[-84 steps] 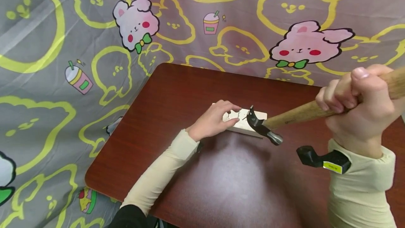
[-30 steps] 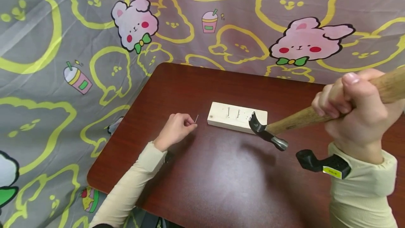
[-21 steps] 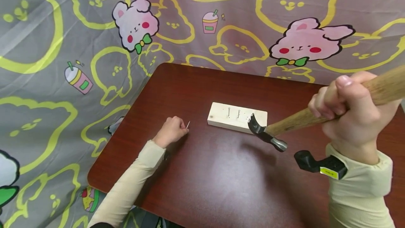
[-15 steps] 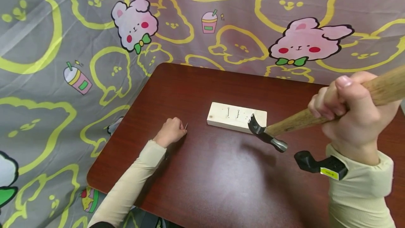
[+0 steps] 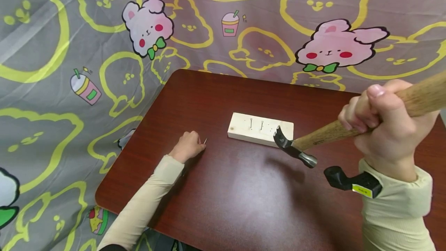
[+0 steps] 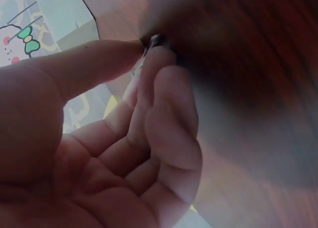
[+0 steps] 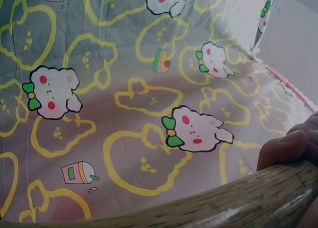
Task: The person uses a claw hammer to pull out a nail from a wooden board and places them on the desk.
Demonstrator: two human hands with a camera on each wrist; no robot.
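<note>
My left hand (image 5: 188, 146) is low over the table's left half, pinching a thin nail (image 5: 205, 141) between thumb and fingertips. In the left wrist view the thumb and index fingertip meet at a dark, blurred nail end (image 6: 157, 39). Right of that hand lies a pale wooden block (image 5: 240, 124), with two nails (image 5: 261, 125) standing in its top and small holes beside them. My right hand (image 5: 390, 127) grips the wooden handle of a claw hammer (image 5: 324, 134). The hammer's head hangs in front of the block's right end and hides part of it.
The dark red-brown table (image 5: 209, 204) has rounded corners. A patterned cloth (image 5: 195, 11) hangs close behind it and along its left side. A black camera mount (image 5: 362, 181) sits on the right wrist.
My left hand has left the block and moved left and toward me, then lowered with the pinched nail; it has been nearly still lately. The right hand and hammer have barely shifted.
</note>
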